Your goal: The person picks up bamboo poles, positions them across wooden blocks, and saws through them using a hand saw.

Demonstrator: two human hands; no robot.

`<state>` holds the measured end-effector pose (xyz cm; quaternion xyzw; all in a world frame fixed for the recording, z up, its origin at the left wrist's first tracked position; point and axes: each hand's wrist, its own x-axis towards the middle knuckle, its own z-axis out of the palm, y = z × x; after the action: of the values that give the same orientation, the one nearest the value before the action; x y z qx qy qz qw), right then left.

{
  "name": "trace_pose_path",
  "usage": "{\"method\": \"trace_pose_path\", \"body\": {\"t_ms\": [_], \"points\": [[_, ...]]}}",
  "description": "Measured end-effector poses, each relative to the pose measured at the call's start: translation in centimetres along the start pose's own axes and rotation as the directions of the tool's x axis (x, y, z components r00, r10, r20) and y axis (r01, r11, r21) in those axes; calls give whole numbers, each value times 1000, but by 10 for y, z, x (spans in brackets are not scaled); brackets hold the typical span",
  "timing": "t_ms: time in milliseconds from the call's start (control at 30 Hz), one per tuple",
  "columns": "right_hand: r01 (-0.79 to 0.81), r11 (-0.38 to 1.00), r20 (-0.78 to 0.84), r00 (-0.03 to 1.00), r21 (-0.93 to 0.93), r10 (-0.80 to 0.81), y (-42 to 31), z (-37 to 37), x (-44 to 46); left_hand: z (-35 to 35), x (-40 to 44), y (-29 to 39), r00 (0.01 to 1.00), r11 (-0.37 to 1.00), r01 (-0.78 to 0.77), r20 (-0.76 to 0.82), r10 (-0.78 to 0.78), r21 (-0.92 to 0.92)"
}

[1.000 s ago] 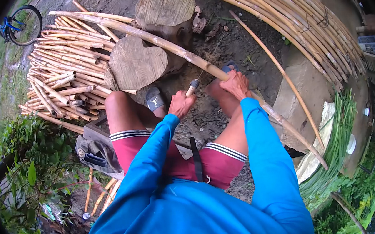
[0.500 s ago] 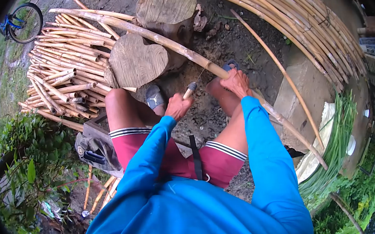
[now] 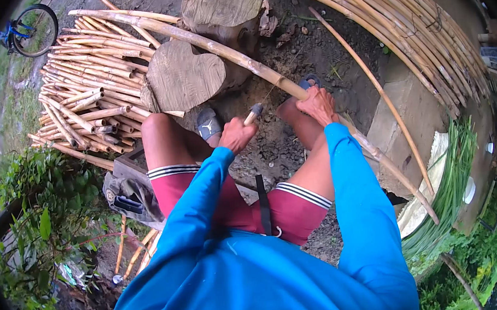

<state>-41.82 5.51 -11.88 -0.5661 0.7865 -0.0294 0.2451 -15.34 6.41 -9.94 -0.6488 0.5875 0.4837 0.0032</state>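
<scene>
one head-worn camera gives the only view, facing forward and steeply down over the wearer's own body. the blue shirt (image 3: 256,281) is nearest and fills the bottom middle; the hands (image 3: 238,134) lie close, around the centre. beyond them the view reaches ahead to the wooden stumps (image 3: 186,77) and, farther off at upper left, the bicycle (image 3: 24,34). the field is very wide and rounded, with black corners.

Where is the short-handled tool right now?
Near the middle of the head view, the short-handled tool is in the person's left hand, to the left of the right hand, which grips the long bamboo pole.
</scene>
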Motion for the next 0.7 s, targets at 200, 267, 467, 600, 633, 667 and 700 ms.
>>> {"method": "trace_pose_path", "body": {"t_ms": [200,267,467,600,633,667,700], "points": [[-30,999,22,999,-15,31,1,1,3,-7,-53,-32,998,998,34,54,-31,-57],[-29,1000,34,999,-4,30,-4,-8,0,6,-14,-7,999,999,40,30,-39,-22],[-26,1000,12,1000,6,26,4,0,1,3,-49,-49,993,994,-110,41,110,-9],[-19,1000,-13,1000,-9,19,4,-1,-1,2,-55,-34,999,997,-44,-18,43,-70],[-36,999,4,999,-7,36,1,-5,0,15,-27,-37,982,981,-183,-45,186,61],[-56,998,24,998,-3,56,-2,-5,-1,14,-11,-7,999,999,-32,-11,31,-29],[-67,998,31,997,2,66,-4,-1,-7,14,4,24,992,986,126,25,-124,-109]]}}
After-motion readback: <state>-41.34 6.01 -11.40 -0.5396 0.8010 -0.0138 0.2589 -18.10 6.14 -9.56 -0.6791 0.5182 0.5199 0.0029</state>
